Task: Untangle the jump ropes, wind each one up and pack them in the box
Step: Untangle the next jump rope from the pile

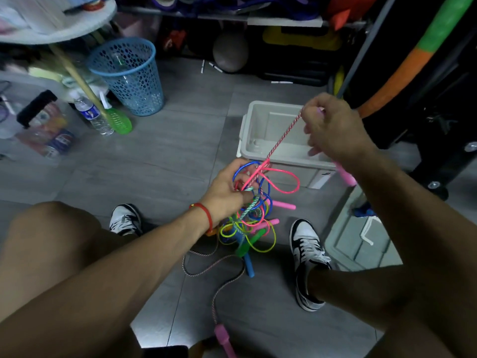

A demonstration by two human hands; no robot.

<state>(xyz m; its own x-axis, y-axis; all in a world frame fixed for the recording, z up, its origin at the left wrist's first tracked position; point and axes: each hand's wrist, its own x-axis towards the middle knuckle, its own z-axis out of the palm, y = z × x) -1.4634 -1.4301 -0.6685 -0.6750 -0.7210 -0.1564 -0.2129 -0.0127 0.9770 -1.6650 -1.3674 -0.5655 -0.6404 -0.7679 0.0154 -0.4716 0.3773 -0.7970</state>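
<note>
Head view was taken from above a seated person, looking down at a grey tiled floor (160, 156). The left hand (227, 188) was clenched round the top of a tangle of jump ropes (249, 215), held up so that the lower loops and foam handles hung to the floor between two black and white shoes. The right hand (333, 127) was raised to the right and farther off, its fingers pinched on a braided red and white rope (280, 140) drawn taut from the tangle; a pink handle (344, 174) showed below that wrist. The box (273, 140), a pale plastic tub with nothing seen inside, stood just beyond the tangle, right of centre.

A knot could be tightened if the braided rope were pulled hard while thin loops were crossed over it; the smooth cords would likely be cinched together. Slack on the floor, ending in another pink handle (224, 339) near the bottom edge, could be caught under a shoe.

Thin glossy plastic cords in blue, pink, yellow and green were seen, springy and holding round loops. The braided rope looked matt and twisted. The handles were short soft-looking cylinders.
</note>
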